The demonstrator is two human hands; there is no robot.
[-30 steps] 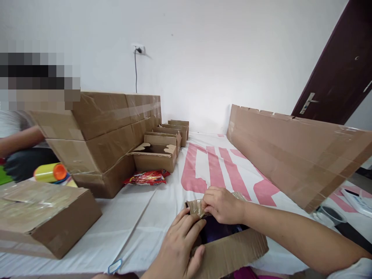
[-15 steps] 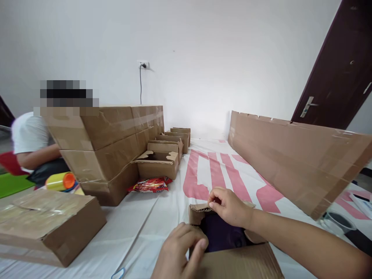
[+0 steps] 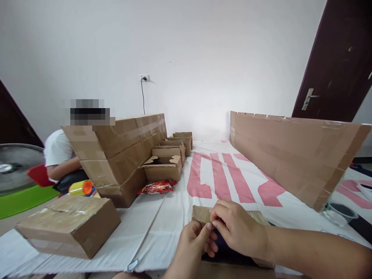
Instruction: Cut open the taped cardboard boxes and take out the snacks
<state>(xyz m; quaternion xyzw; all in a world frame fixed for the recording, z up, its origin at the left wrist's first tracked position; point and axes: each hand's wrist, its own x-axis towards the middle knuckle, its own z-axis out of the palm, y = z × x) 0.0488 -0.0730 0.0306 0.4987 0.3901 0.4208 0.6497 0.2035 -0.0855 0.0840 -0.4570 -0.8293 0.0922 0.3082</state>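
Note:
An open cardboard box [image 3: 232, 271] stands at the near edge of the table, with a dark purple thing [image 3: 222, 246] inside, mostly covered by my hands. Over its opening, my left hand [image 3: 196, 240] and my right hand [image 3: 240, 228] meet fingertip to fingertip. Thumb and fingers are pinched together on both. Their tips lie near the torn edge of the box's back flap [image 3: 200, 213]. Whatever sits between them is too small or hidden to make out.
A stack of taped cartons [image 3: 122, 155] stands left, with smaller open boxes [image 3: 164, 170] beside it. A red snack packet [image 3: 157, 186] lies in front. There is a closed carton [image 3: 69, 224] nearer, a cardboard panel [image 3: 287, 155] and clear cup [image 3: 340, 213] right, and a seated person [image 3: 59, 155] far left.
My left hand has moved up and right to meet my right hand, which has come down slightly, over the box. The view has shifted a little, showing more on the left.

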